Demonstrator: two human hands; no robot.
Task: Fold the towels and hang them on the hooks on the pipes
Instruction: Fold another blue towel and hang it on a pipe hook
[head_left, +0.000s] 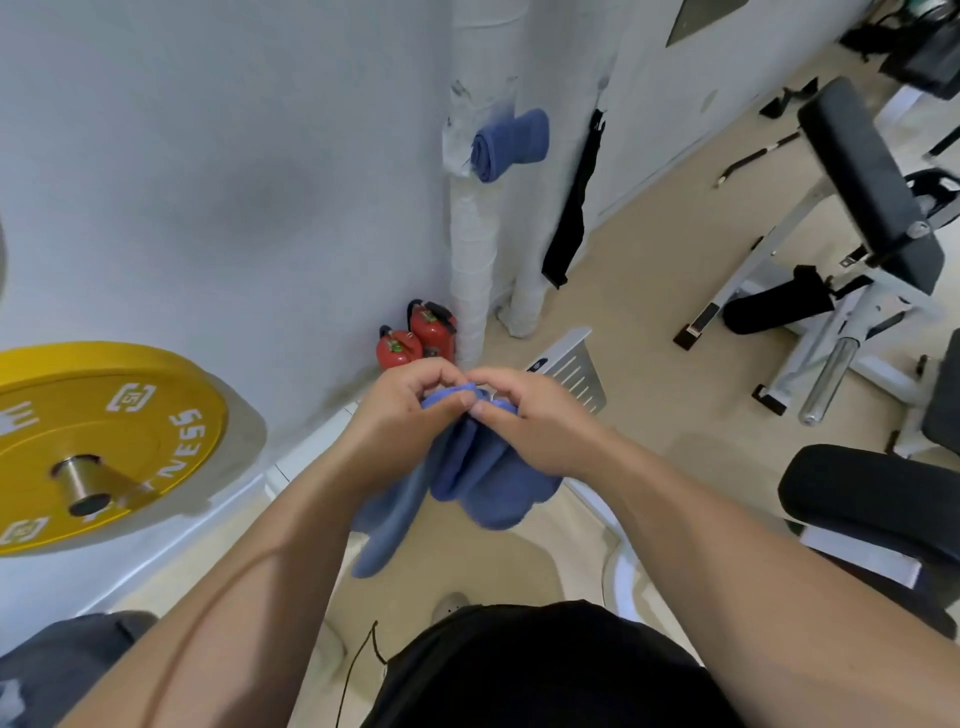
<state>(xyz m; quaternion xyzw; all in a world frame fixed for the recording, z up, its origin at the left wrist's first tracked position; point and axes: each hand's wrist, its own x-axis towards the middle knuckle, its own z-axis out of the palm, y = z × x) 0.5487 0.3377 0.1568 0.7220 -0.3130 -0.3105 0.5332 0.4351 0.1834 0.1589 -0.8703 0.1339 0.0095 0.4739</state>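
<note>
Far out to the left of the left hand, a yellow weight plate (104, 441) sits on a barbell end (78, 483) close to the white wall. Now the left hand (405, 410): fingers and thumb are curled, pinching the top edge of the blue towel (483, 483). The towel hangs below both hands in loose folds, over the beige floor and in front of the person's body. Right beside, nearly knuckle to knuckle, the right hand (535, 431) pinches the same bunched edge, thumb on the near side. Just beyond the left hand, two red fire extinguishers (415, 338) stand in the corner. Higher above the hands, a white wrapped pipe (470, 260) runs up the wall, and a second towel (511, 143), blue and folded, hangs on it; the hook itself I can't make out. Up and right of the right hand, a black strap (571, 208) dangles by the wall. Far to the right, a black padded weight bench (872, 182) stands on its pale frame.
</note>
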